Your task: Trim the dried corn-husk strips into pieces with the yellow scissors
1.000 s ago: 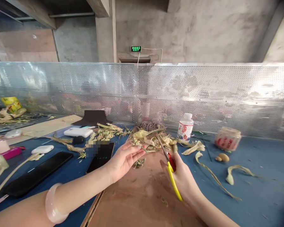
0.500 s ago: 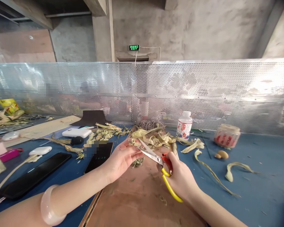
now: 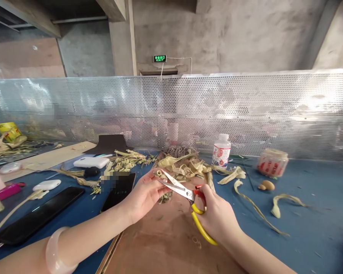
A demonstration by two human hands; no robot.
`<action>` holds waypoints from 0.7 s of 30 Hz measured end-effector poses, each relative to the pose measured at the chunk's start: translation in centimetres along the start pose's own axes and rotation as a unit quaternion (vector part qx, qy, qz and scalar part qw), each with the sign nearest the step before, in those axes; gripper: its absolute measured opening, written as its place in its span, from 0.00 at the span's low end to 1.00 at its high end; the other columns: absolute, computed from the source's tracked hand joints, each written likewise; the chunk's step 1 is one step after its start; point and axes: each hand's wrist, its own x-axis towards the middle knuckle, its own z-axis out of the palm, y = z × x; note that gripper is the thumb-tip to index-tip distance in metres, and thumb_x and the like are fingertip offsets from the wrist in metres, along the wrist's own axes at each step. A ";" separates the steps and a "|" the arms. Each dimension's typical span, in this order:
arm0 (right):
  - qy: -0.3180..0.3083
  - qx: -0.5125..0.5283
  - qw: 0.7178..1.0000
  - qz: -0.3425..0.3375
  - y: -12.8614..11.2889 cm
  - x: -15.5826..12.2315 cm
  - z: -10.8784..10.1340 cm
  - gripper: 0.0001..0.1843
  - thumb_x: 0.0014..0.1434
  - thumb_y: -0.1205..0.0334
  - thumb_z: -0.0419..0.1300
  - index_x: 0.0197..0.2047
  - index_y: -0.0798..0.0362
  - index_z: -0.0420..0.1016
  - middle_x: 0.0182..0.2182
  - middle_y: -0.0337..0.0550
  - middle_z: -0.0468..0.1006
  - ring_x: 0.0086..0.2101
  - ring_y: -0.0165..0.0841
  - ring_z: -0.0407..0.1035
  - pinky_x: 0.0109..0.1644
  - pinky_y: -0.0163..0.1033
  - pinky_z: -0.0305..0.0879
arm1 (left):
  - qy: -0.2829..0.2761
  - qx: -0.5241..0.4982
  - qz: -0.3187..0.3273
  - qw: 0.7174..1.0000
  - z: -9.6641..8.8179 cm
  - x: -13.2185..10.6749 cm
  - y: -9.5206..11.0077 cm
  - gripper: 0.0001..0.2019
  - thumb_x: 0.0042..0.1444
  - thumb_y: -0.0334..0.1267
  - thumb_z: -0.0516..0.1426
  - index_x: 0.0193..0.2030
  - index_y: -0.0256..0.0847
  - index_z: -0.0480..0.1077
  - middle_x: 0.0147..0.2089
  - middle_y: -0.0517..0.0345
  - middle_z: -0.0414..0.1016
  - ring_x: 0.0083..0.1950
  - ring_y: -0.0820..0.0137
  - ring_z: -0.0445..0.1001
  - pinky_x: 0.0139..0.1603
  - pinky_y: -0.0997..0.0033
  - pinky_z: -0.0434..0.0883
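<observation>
My left hand pinches a small curled piece of dried plant husk between thumb and fingers, above the brown board. My right hand is wrapped round the scissors, which have yellow and red handles. Their blades stand apart, with the tips beside the husk at my left fingertips. Whether the blades touch the husk, I cannot tell. Behind both hands lies a heap of pale dried husks. A small greenish clump shows under my left fingers.
Two dark phones lie on the blue table at left, near a white case. At right stand a white bottle and a jar, with loose husk strips. A perforated metal screen runs along the back.
The scissor blades have spread wider apart. Both hands remain at nearly the same place, and the whole view has shifted slightly.
</observation>
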 end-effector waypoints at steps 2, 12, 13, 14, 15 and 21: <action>-0.003 -0.001 1.000 0.008 -0.1 0.0 0.0 0.10 0.48 0.61 0.53 0.37 0.49 0.59 0.31 0.40 0.72 0.28 0.33 0.66 0.27 0.33 0.47 | -0.002 0.002 -0.001 1.000 0.1 0.0 0.0 0.11 0.47 0.24 0.60 0.38 0.38 0.72 0.39 0.54 0.78 0.42 0.68 0.75 0.48 0.66 0.71; -0.010 -0.012 1.000 0.019 0.0 0.1 0.1 0.11 0.50 0.59 0.54 0.37 0.49 0.58 0.31 0.41 0.73 0.28 0.33 0.66 0.26 0.33 0.44 | 0.033 -0.011 -0.006 0.999 0.6 -0.1 0.1 0.12 0.45 0.24 0.62 0.37 0.38 0.75 0.38 0.56 0.79 0.40 0.70 0.76 0.46 0.70 0.72; -0.011 -0.012 1.000 0.020 0.0 0.1 0.1 0.11 0.50 0.59 0.54 0.37 0.49 0.58 0.31 0.41 0.73 0.28 0.34 0.66 0.27 0.33 0.44 | 0.037 -0.014 -0.006 0.999 0.6 -0.1 0.1 0.12 0.45 0.24 0.62 0.37 0.38 0.75 0.37 0.56 0.79 0.40 0.70 0.76 0.46 0.70 0.72; -0.012 -0.013 1.000 0.019 0.0 0.1 0.1 0.11 0.50 0.59 0.54 0.37 0.49 0.58 0.31 0.41 0.73 0.28 0.34 0.66 0.27 0.33 0.45 | 0.040 -0.015 -0.006 0.999 0.6 0.0 0.0 0.12 0.45 0.24 0.62 0.37 0.38 0.75 0.37 0.57 0.79 0.39 0.70 0.76 0.46 0.70 0.72; -0.013 -0.014 1.000 0.018 0.0 0.2 0.1 0.11 0.50 0.59 0.54 0.37 0.49 0.58 0.32 0.41 0.73 0.28 0.34 0.67 0.27 0.33 0.45 | 0.042 -0.015 -0.007 0.999 0.5 0.0 0.0 0.12 0.45 0.24 0.62 0.37 0.38 0.75 0.37 0.57 0.79 0.39 0.70 0.76 0.46 0.70 0.72; -0.014 -0.025 0.999 0.017 0.2 0.2 0.2 0.10 0.50 0.59 0.54 0.36 0.49 0.57 0.31 0.40 0.72 0.26 0.32 0.65 0.26 0.33 0.44 | 0.043 -0.014 -0.006 0.999 0.2 0.1 -0.3 0.10 0.47 0.24 0.62 0.37 0.38 0.75 0.40 0.57 0.80 0.42 0.70 0.77 0.48 0.70 0.72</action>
